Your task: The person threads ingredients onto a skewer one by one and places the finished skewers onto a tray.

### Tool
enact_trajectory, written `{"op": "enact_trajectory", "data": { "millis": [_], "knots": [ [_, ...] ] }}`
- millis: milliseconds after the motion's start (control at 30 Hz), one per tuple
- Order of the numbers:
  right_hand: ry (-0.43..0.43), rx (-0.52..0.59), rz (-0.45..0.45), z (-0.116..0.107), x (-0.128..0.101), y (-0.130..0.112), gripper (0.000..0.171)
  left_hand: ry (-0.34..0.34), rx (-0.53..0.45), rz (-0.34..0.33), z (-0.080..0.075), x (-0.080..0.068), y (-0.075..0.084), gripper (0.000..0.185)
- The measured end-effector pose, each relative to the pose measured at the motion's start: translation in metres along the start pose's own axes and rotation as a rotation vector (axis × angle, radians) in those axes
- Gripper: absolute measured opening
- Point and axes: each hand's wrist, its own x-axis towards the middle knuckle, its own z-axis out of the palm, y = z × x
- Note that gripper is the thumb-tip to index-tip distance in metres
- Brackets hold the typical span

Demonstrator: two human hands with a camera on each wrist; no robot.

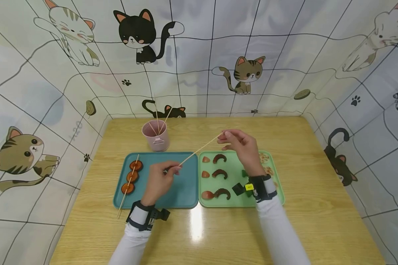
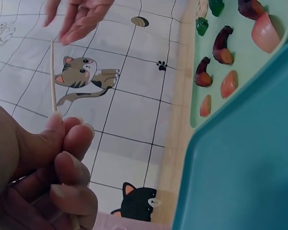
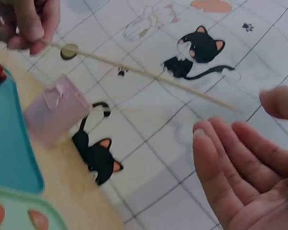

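Roughly centred over the teal tray (image 1: 185, 191) and green tray (image 1: 275, 176), your bare skewer (image 1: 199, 149) hangs in the air, slanting up toward your right. Left hand (image 1: 159, 180) pinches its lower end; right hand (image 1: 242, 145) sits at the upper tip, fingers loosely spread, touching at most. Light, thin, probably snaps if bent, so grip near the middle.

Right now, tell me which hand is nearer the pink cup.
Left. The left hand hovers over the blue tray, just in front of the pink cup; the right hand is farther away, over the green tray.
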Motion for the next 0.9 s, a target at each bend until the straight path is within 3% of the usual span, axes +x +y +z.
{"op": "enact_trajectory", "data": {
  "millis": [133, 233, 367, 700, 900],
  "knots": [
    [-0.035, -0.17, 0.134, -0.008, 0.003, 0.03, 0.04, 0.027, -0.004, -0.051, -0.007, -0.006, -0.01, 0.01],
    [-0.194, -0.437, 0.18, -0.013, -0.001, 0.062, 0.035, 0.043, 0.0, -0.078, -0.011, -0.011, -0.014, 0.01],
    [-0.364, -0.648, 0.164, -0.015, -0.008, 0.085, 0.03, 0.039, 0.013, -0.098, -0.012, -0.016, -0.016, 0.009],
    [-0.475, -0.724, 0.139, 0.001, -0.01, 0.096, 0.018, 0.027, 0.021, -0.128, -0.012, -0.024, -0.021, 0.01],
    [-0.399, -0.715, 0.151, -0.003, -0.013, 0.099, 0.014, 0.005, 0.023, -0.148, -0.009, -0.028, -0.018, 0.01]
  ]
}}
